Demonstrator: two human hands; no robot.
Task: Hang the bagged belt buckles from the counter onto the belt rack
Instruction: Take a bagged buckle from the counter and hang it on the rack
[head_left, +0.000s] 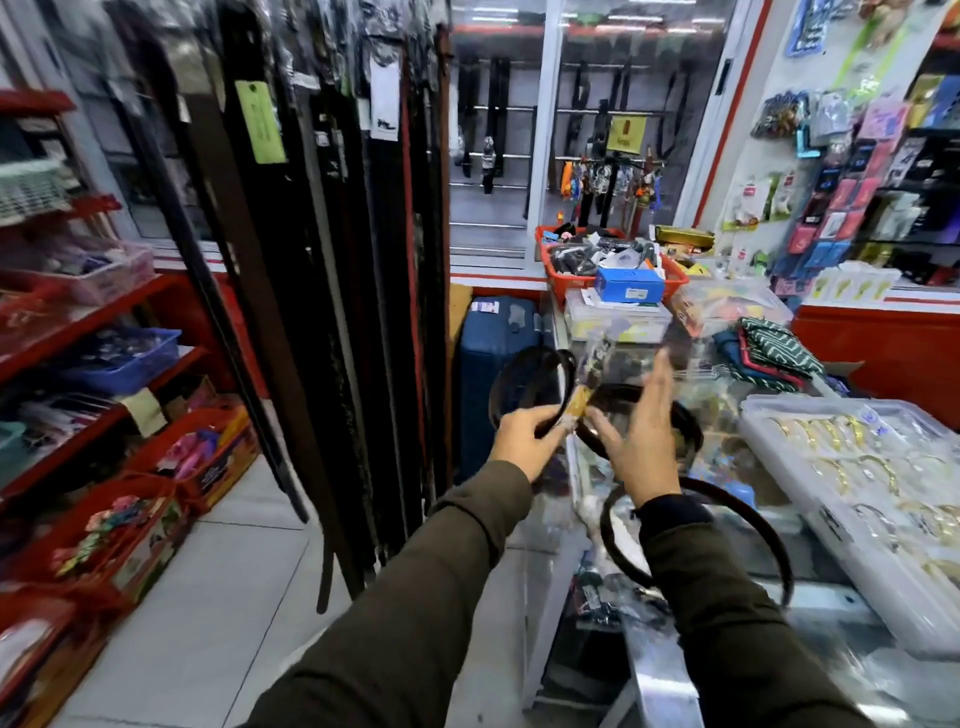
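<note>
My left hand (524, 434) grips a coiled dark belt (524, 382) whose buckle sits in a clear plastic bag (597, 358), with a gold piece at the fingertips. My right hand (641, 441) is beside it with fingers spread, touching a second dark belt loop (654, 402). Another dark loop (737, 512) hangs around my right wrist over the glass counter (660, 670). The belt rack (332, 218) stands to the left, full of hanging dark belts, some with bagged buckles at the top.
A clear tray of gold bangles (872, 478) lies on the counter at right. A red basket (613, 270) of goods sits farther back. A blue suitcase (493, 374) stands by the counter. Red shelves (93, 338) with baskets line the left. White tiled floor (218, 597) lies below.
</note>
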